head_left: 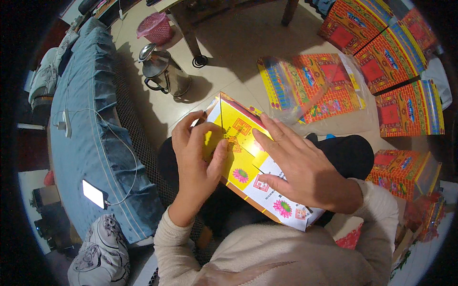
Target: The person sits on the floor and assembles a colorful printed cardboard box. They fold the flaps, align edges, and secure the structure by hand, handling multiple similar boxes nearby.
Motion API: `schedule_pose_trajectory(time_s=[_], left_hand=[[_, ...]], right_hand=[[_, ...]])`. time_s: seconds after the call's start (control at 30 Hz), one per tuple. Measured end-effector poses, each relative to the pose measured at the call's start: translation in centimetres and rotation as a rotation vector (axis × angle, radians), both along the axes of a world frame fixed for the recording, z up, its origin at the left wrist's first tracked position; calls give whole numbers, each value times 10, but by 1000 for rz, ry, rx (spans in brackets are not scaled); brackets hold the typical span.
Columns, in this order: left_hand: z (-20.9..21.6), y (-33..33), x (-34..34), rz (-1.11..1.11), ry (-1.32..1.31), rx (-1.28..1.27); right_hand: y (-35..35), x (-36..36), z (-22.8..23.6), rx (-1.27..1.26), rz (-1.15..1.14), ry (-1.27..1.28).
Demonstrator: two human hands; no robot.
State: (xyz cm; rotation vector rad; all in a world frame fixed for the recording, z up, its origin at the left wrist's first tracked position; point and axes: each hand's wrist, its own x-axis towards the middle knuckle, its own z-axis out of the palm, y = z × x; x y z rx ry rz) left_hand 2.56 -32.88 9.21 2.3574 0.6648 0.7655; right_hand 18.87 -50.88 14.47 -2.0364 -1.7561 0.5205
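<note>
On my lap lies a flat printed piece with a yellow paper (237,161) folded over it, marked with red stamps and a pink lotus. A white printed sheet (268,202) with another lotus shows at its near right. My left hand (194,164) grips the yellow paper at its left side, fingers bent and thumb over the surface; its fingertips are partly hidden. Across the right side my right hand (307,174) lies flat, fingers stretched out over the yellow paper and thumb over the white sheet. An orange-brown edge runs along the near side underneath.
A clear plastic bag (286,112) lies over orange brick-patterned printed sheets (312,81) ahead on the floor. Several matching boxes (405,107) stand at right. A metal jug (164,74), pink basket (156,29) and table leg (187,35) are far left. A phone (94,194) rests on the blue-covered sofa (83,148).
</note>
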Motion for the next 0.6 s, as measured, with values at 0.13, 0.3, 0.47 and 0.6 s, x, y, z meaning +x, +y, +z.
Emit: schedule_pose_trajectory(time_s=[0.13, 0.3, 0.47, 0.6], left_hand=[[1, 4, -5, 4, -87, -179], [-2, 9, -5, -54, -129, -143], [-2, 7, -4, -40, -125, -196], [-11, 12, -8, -47, -147, -205]], right_hand=[[10, 6, 9, 33, 30, 54], [36, 11, 16, 35, 12, 84], [64, 6, 1, 25, 43, 9], [72, 10, -10, 53, 81, -49]])
